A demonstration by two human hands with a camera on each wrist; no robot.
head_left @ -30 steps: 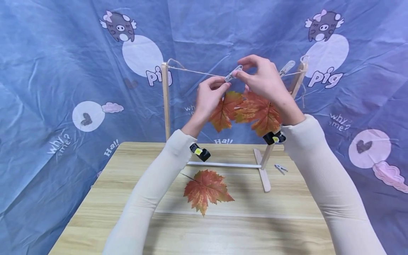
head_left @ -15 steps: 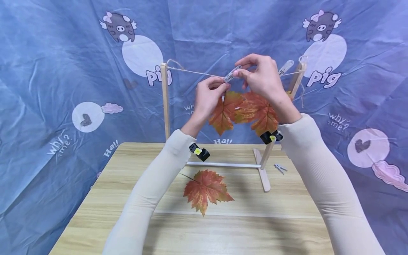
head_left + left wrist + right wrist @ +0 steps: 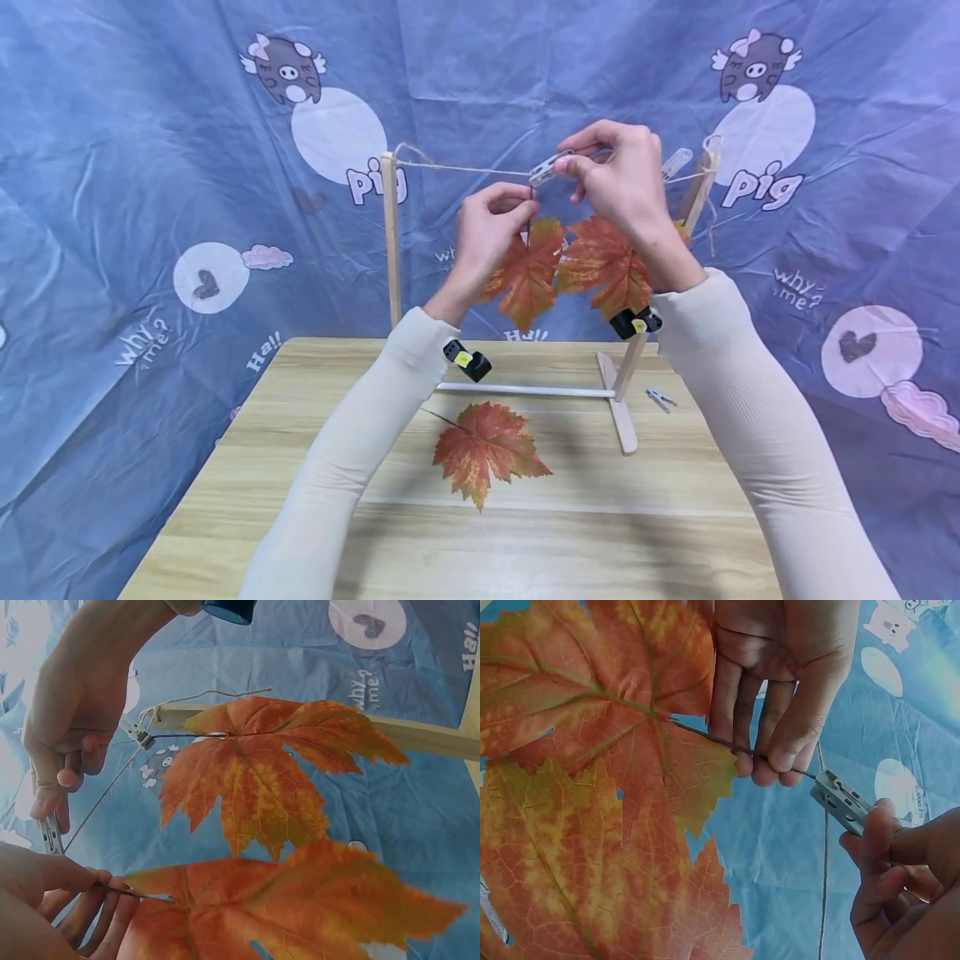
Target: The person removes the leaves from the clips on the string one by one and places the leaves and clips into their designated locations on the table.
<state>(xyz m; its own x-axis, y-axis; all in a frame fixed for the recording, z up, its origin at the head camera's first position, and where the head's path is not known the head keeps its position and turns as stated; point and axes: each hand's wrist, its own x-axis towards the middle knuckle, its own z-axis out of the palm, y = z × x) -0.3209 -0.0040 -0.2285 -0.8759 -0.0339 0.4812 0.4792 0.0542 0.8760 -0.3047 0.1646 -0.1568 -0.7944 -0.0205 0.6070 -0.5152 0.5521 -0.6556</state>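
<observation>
My left hand pinches the dark stem of an orange-red maple leaf, which hangs below the fingers. Between thumb and fingers, my right hand holds a clear clothespin. Its front end meets the stem's tip just above the left fingertips, right at the twine. To the right, a second maple leaf hangs from the twine by another clothespin; in the head view my right wrist covers part of this leaf.
Wooden posts carry the twine, joined low by a white rod. On the wooden table lie a third maple leaf and a spare clothespin beside the right foot. A blue printed cloth hangs behind.
The left fingers have come slightly away from the clothespin, so stem shows between them. The held leaf hangs a little lower and turned. The clothespin in my right hand lies flatter.
</observation>
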